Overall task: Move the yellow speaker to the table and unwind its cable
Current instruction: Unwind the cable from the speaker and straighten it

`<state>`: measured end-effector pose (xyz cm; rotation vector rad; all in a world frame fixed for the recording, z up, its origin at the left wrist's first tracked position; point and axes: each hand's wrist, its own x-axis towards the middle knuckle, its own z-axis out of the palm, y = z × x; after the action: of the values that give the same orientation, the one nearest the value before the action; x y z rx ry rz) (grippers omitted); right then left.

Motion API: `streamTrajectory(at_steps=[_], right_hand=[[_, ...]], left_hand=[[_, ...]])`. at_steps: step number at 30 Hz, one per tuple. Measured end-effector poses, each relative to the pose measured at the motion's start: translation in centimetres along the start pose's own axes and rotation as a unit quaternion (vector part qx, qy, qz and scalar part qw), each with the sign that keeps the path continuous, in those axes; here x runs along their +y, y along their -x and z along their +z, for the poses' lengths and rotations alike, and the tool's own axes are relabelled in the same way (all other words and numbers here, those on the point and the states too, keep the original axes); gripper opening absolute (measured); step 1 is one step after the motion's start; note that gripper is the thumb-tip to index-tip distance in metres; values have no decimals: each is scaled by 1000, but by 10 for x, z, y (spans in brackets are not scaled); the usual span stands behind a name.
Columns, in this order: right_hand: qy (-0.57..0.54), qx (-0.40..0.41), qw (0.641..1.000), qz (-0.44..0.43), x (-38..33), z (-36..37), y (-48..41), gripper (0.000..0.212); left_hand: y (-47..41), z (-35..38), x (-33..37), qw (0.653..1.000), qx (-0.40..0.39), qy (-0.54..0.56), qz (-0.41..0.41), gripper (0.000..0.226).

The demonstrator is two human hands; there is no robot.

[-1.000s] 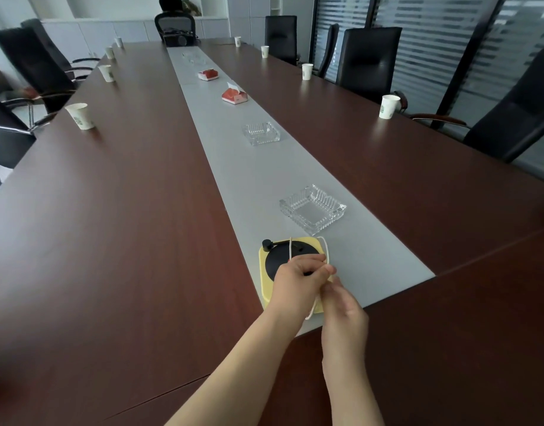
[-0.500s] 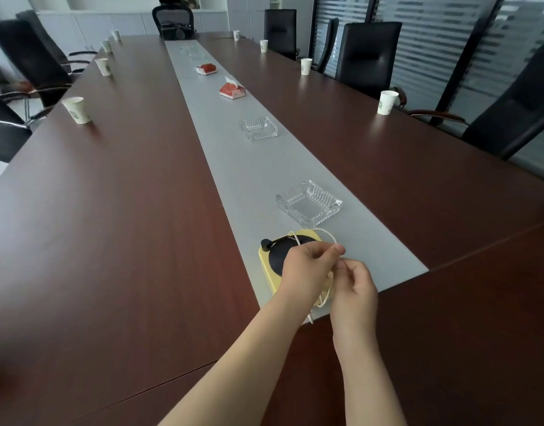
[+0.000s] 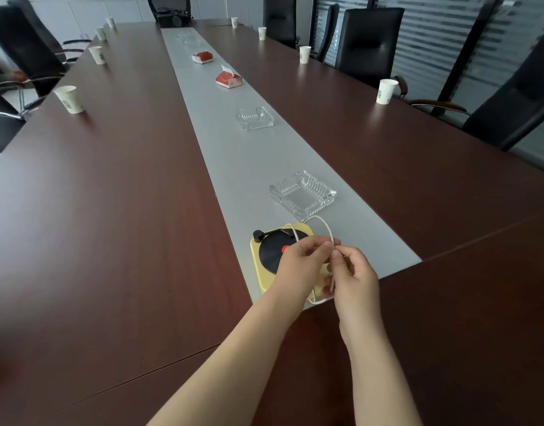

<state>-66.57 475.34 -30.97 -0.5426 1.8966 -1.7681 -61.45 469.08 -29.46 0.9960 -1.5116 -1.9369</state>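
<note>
The yellow speaker, shaped like a small record player with a black disc and red centre, lies on the grey strip of the long brown table near its front end. A thin white cable loops up over the speaker's far right corner and runs down to its near edge. My left hand rests over the speaker's right half and pinches the cable. My right hand pinches the same cable just to the right, fingertips touching the left hand's. Both hands hide part of the speaker.
A glass ashtray sits just beyond the speaker, another ashtray farther along the grey runner. Red tissue boxes lie beyond. Paper cups stand along both sides. Black chairs surround the table.
The cable loop has lifted off the speaker's top and risen higher at the far right corner. Both hands shifted slightly right and up, exposing more of the black disc.
</note>
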Motion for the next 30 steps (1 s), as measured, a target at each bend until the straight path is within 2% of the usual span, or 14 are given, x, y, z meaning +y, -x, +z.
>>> streamTrajectory(at_steps=[3,7,10,13,17,23,26,30], right_hand=[[-79,10,996,35,-4,0,1,20],[-128,-28,990,55,3,-3,4,21],[-84,-51,994,56,16,-6,9,22],[-59,-43,996,48,19,-6,12,23],[-23,-15,1000,11,6,-9,9,21],[-83,8,996,27,-6,-18,6,21],[-59,10,998,25,-3,-25,7,23],[-3,29,999,18,3,-38,5,21]], left_hand=[[2,-1,4,998,-23,63,-6,17],[0,-2,11,998,-2,56,13,21],[-2,-4,10,998,14,61,24,23],[0,-2,8,998,17,47,35,22],[0,3,12,996,16,83,38,16],[2,13,7,1000,23,19,-1,17],[9,16,2,999,14,-28,-11,18],[12,22,-2,991,14,-129,17,16]])
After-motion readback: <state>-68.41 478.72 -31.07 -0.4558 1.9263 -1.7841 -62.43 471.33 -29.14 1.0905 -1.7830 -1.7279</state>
